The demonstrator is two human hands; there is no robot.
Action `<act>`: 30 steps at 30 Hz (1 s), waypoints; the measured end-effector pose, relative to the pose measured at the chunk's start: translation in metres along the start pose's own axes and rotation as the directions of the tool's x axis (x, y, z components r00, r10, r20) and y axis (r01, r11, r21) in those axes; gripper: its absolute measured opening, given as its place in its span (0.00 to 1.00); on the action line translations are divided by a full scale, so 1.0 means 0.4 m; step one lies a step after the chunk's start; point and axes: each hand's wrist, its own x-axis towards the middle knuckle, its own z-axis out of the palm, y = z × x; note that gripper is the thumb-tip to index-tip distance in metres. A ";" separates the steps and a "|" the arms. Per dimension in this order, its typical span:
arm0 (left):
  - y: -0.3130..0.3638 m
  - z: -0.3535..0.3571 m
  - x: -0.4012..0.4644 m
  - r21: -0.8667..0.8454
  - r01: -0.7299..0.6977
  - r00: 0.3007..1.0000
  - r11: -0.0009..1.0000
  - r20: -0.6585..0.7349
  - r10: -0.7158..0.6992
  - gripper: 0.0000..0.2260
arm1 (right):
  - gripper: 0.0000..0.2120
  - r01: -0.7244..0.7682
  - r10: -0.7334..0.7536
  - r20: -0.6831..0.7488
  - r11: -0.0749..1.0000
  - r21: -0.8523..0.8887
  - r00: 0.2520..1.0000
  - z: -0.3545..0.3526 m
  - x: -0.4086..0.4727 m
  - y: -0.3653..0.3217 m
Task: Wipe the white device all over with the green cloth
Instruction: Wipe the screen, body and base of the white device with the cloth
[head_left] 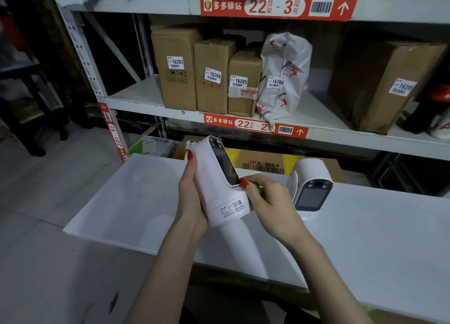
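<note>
A white device (214, 187) with a dark screen on its front is held tilted above the white table (365, 238). My left hand (191, 197) grips its left side, thumb up near the top. My right hand (267, 202) holds a bunched green cloth (258, 190) against the device's lower right side; only a small strip of the cloth shows between the fingers.
A second white device (313, 189) with a screen stands on the table just right of my hands. Behind is a metal shelf (341, 133) with cardboard boxes (211, 75) and a white bag (285, 75). More boxes sit under the shelf.
</note>
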 end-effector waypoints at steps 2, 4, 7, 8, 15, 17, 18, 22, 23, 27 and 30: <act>-0.003 0.001 -0.003 0.044 -0.013 1.000 0.999 0.007 0.013 0.19 | 0.09 0.005 -0.006 -0.025 0.999 -0.051 1.000 0.001 0.005 0.011; -0.006 0.002 -0.002 0.087 -0.012 0.999 0.996 0.039 0.009 0.18 | 0.08 0.007 -0.010 -0.056 0.998 -0.070 0.998 0.000 0.008 0.015; -0.013 0.009 -0.005 0.150 -0.028 0.998 0.988 0.065 0.018 0.17 | 0.09 0.062 -0.069 -0.151 0.997 -0.055 0.986 -0.010 0.006 0.002; -0.015 0.011 -0.006 0.169 -0.030 0.998 0.985 0.068 0.018 0.16 | 0.09 0.087 -0.095 -0.193 0.995 -0.048 0.976 -0.014 0.006 -0.006; -0.023 0.030 -0.015 0.306 -0.011 0.999 0.952 0.054 -0.006 0.19 | 0.11 0.287 -0.298 -0.345 0.954 -0.082 0.890 -0.028 -0.001 -0.032; -0.029 0.028 -0.008 0.347 -0.009 0.999 0.938 0.037 -0.004 0.17 | 0.11 0.317 -0.333 -0.349 0.943 -0.104 0.876 -0.026 -0.003 -0.035; -0.033 0.026 -0.004 0.356 -0.003 1.000 0.934 0.027 -0.007 0.16 | 0.10 0.327 -0.345 -0.350 0.938 -0.112 0.871 -0.025 -0.003 -0.035; -0.041 0.024 0.004 0.371 0.009 1.000 0.929 0.018 -0.017 0.20 | 0.11 0.352 -0.367 -0.339 0.930 -0.107 0.866 -0.026 -0.004 -0.031; -0.043 0.024 0.006 0.372 0.012 1.000 0.928 0.013 -0.018 0.22 | 0.12 0.356 -0.371 -0.327 0.928 -0.106 0.869 -0.025 -0.005 -0.031; -0.046 0.021 0.013 0.331 0.035 0.999 0.943 0.023 -0.045 0.27 | 0.11 0.389 -0.408 -0.242 0.913 -0.122 0.881 -0.016 -0.007 -0.032; -0.040 0.016 0.016 0.216 0.092 0.996 0.972 -0.010 -0.093 0.29 | 0.11 0.410 -0.429 -0.153 0.901 -0.137 0.891 -0.010 -0.010 -0.034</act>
